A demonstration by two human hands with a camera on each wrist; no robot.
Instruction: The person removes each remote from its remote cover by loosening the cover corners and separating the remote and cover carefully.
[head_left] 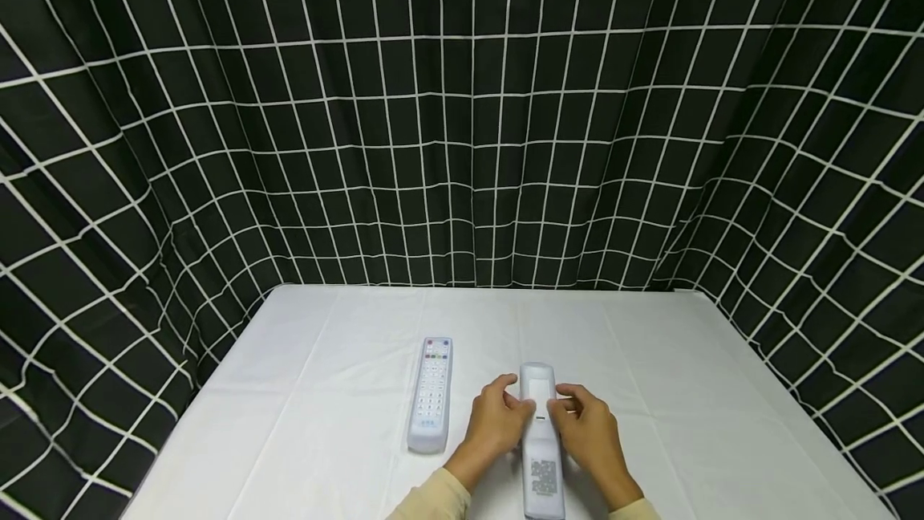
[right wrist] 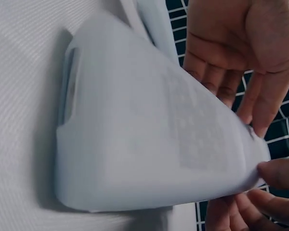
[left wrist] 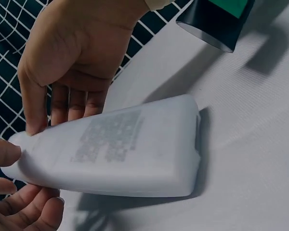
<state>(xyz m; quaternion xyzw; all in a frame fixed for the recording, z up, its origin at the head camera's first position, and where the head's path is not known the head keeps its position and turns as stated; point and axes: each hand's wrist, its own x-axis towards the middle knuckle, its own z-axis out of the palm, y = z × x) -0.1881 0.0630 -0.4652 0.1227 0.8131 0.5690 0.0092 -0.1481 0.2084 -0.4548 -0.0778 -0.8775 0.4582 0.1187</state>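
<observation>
A remote control in a whitish translucent sleeve (head_left: 541,452) lies face down on the white table, its back showing a grey printed code patch and a small dark slot. From its left side my left hand (head_left: 498,417) grips it, thumb on the back near the slot. My right hand (head_left: 588,432) holds the opposite edge, thumb also pressing on the back. In the left wrist view the near end of the remote control (left wrist: 154,149) faces the camera. The right wrist view shows a narrow opening in the end of its sleeve (right wrist: 72,91). The buttons are hidden underneath.
A second sleeved remote control (head_left: 431,392) lies button side up, left of my hands. The white-covered table (head_left: 325,392) has dark curtains with a white grid (head_left: 462,143) around its back and sides. A black and green device (left wrist: 216,21) sits by my right wrist.
</observation>
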